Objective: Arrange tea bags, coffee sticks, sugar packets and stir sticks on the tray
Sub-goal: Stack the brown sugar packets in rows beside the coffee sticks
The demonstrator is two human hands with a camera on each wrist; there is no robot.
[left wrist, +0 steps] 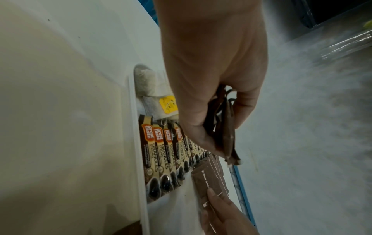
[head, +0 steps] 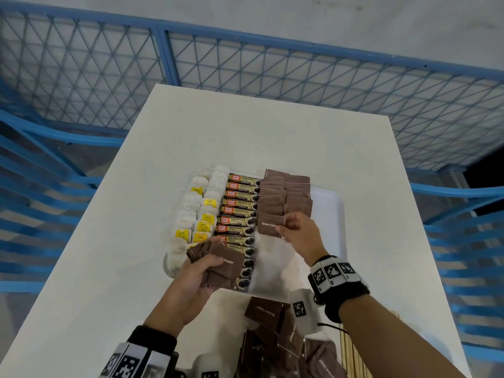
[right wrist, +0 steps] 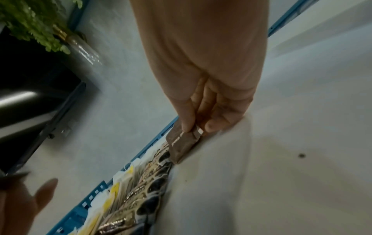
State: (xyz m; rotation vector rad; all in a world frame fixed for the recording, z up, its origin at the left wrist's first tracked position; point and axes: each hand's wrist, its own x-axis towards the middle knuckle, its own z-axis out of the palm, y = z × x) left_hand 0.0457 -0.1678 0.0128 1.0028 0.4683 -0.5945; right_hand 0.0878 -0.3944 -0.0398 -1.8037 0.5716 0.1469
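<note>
A white tray [head: 331,214] on the table holds tea bags [head: 200,211] at its left, a column of coffee sticks [head: 240,211] in the middle and two columns of brown sugar packets [head: 285,195] to their right. My right hand [head: 298,231] pinches one brown sugar packet [head: 270,227] [right wrist: 181,144] at the near end of those columns. My left hand [head: 196,271] grips a fanned bunch of sugar packets [head: 221,264] [left wrist: 223,127] over the tray's near left corner.
Loose sugar packets [head: 272,336] lie heaped on the table near me, with wooden stir sticks [head: 354,350] to their right. The tray's right part is bare. A blue mesh fence [head: 245,64] surrounds the white table [head: 122,214].
</note>
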